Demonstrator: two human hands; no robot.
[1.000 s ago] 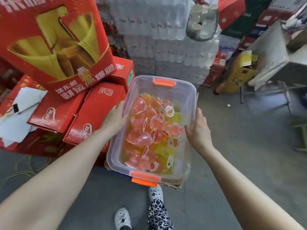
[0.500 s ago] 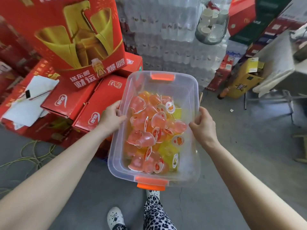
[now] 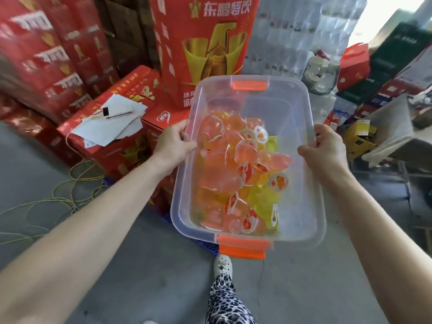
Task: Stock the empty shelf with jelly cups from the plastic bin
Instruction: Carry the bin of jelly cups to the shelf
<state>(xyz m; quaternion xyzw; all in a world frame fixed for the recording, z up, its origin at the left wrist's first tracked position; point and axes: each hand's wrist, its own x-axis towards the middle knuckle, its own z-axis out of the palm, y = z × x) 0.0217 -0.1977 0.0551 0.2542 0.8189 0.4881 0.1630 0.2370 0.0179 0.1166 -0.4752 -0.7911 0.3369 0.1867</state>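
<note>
A clear plastic bin (image 3: 301, 108) with orange end latches is held up in front of me, above the floor. Inside lie several jelly cups (image 3: 236, 169) in pink, orange and yellow, piled loosely toward the near end. My left hand (image 3: 173, 142) grips the bin's left rim, fingers curled over the edge. On the opposite rim, my right hand (image 3: 323, 148) holds on with its thumb on top. No shelf is in view.
Red cartons (image 3: 109, 108) with white papers on top are stacked at the left, and a tall red drink display (image 3: 205, 43) stands behind the bin. Wrapped bottled water (image 3: 304, 31) and a jar of cups (image 3: 321, 73) are behind at right. Yellow cord (image 3: 70, 192) lies on the grey floor.
The bin has come up off the cartons and moved to the right, carried by both hands. The view has swung, so the red display now stands directly behind it.
</note>
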